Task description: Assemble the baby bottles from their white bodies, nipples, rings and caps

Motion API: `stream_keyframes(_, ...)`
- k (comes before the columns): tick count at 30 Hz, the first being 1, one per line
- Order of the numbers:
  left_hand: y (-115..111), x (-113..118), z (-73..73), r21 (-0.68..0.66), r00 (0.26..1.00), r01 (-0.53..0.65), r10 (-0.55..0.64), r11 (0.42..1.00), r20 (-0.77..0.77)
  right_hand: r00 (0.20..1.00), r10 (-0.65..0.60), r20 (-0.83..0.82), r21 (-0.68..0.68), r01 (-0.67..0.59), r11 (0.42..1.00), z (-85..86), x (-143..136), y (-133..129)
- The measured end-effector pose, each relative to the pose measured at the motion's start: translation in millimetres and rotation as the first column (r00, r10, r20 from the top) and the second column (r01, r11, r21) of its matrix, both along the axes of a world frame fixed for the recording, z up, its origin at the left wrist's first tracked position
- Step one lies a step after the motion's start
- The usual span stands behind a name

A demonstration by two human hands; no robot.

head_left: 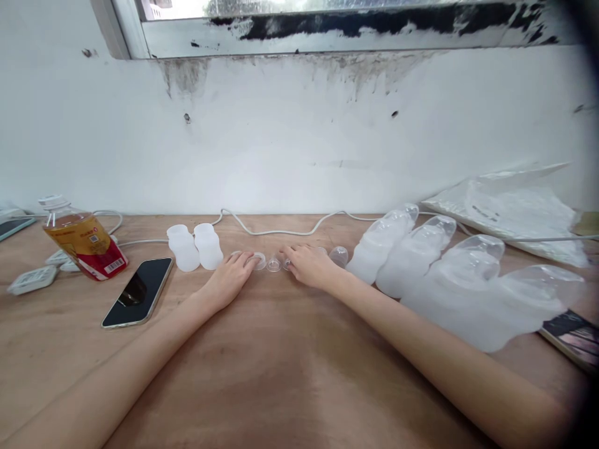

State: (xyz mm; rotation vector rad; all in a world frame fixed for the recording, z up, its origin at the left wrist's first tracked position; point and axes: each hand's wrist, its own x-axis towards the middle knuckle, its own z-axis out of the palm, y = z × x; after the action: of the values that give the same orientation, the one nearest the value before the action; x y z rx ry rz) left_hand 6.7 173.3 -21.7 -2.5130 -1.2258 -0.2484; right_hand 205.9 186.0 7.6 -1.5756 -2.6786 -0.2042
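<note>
My left hand (233, 274) rests on the table, its thumb and fingertips closed about a clear bottle teat (258, 261) with a round flange. To its right, my right hand (306, 264) has its fingers bent down on another clear teat (286, 265), which they partly cover. Between the two hands a third clear teat (274, 264) stands flange down, apart from both. A clear domed piece (339, 255) lies behind my right wrist. Two frosted white bottles (208, 247) without caps stand beyond my left hand.
Several frosted bottles with clear caps (472, 262) stand right of my right forearm. A plastic bag (510, 206) lies behind them. On the left are a phone (138, 293), a drink bottle (87, 243) and white adapters (32, 280). A white cable (281, 232) runs along the wall.
</note>
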Motion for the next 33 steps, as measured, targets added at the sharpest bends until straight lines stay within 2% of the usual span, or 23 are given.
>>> stream_keyframes(5, -2.1, 0.4, 1.0, 0.005, 1.0, 0.007, -0.007, 1.0, 0.015, 0.999, -0.028, 0.04, 0.01, 0.027, 1.0, 10.8, 1.2, -3.7)
stream_keyframes(8, -1.5, 0.1, -0.2, 0.016, 1.0, 0.01, -0.01, 1.0, 0.023, 0.986, -0.16, 0.051, 0.032, 0.159, 0.987, 25.2, 6.3, -9.1)
stream_keyframes(11, -0.7, -0.3, -1.2, 0.016, 0.999, 0.021, -0.021, 1.0, 0.03, 0.946, -0.315, 0.079, 0.019, 0.315, 0.949, 37.4, 11.3, -16.2)
stream_keyframes(16, -1.9, -0.6, 0.0, 0.004, 0.999, 0.034, -0.034, 0.999, 0.041, 0.893, -0.418, 0.166, -0.078, 0.434, 0.897, 40.3, 11.5, -22.1)
stream_keyframes(19, -2.5, -0.6, 0.9, 0.004, 0.998, 0.032, -0.032, 0.999, 0.046, 0.89, -0.414, 0.193, -0.11, 0.438, 0.892, 37.7, 9.7, -20.4)
stream_keyframes(24, -2.3, -0.8, 0.7, 0.008, 0.998, 0.032, -0.032, 0.999, 0.052, 0.91, -0.371, 0.187, -0.099, 0.393, 0.914, 34.3, 7.7, -16.6)
stream_keyframes(33, -2.2, -1.1, -1.8, 0.024, 0.997, 0.038, -0.04, 0.999, 0.07, 0.95, -0.291, 0.115, -0.064, 0.299, 0.952, 23.6, 8.8, -11.9)
